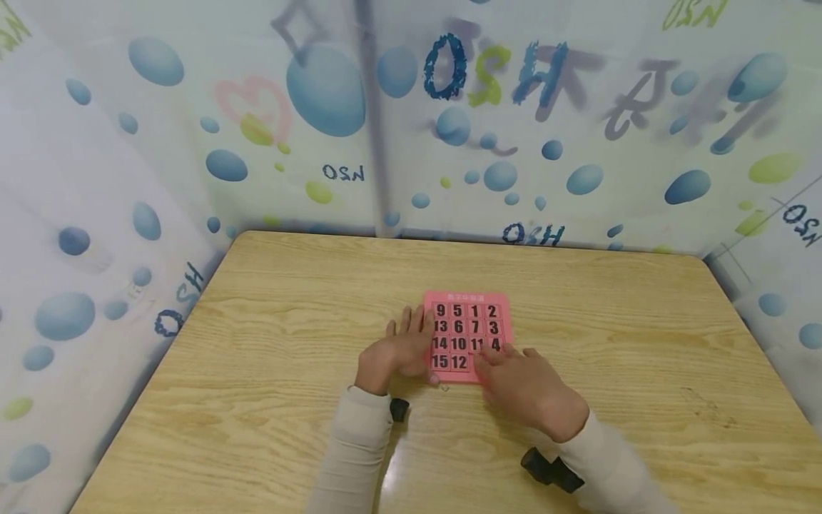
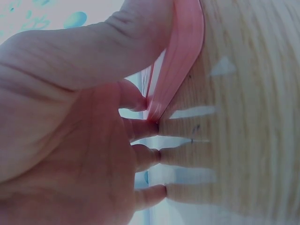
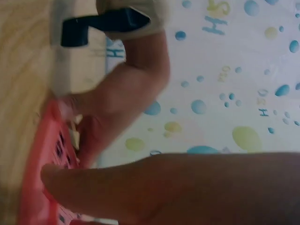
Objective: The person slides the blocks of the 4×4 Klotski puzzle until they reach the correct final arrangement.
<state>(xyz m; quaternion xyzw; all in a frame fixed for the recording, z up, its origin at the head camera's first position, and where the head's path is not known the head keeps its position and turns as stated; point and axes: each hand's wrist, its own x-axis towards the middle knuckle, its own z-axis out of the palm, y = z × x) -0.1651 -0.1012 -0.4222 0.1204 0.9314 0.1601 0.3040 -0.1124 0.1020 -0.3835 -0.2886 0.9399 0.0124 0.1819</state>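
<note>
A pink sliding number puzzle [image 1: 467, 379] lies flat on the wooden table, its numbered tiles facing up. Along its left side rests my left hand [image 1: 404, 350]; the thumb [image 2: 140, 37] touches the pink frame [image 2: 180, 47], and the other fingers reach down to the tabletop, spread apart. My right hand [image 1: 523, 382] lies over the lower right corner and covers part of the bottom row, its fingers touching near the 11 and 4 tiles. In the right wrist view the right thumb [image 3: 93, 185] touches the puzzle's edge [image 3: 35, 187].
The wooden table [image 1: 289, 285] extends around the puzzle on all sides. A wall covering [image 1: 411, 157] with blue and green spots and lettering stands behind it and at both sides. Black straps [image 1: 551, 471] sit at the wrists over light sleeves.
</note>
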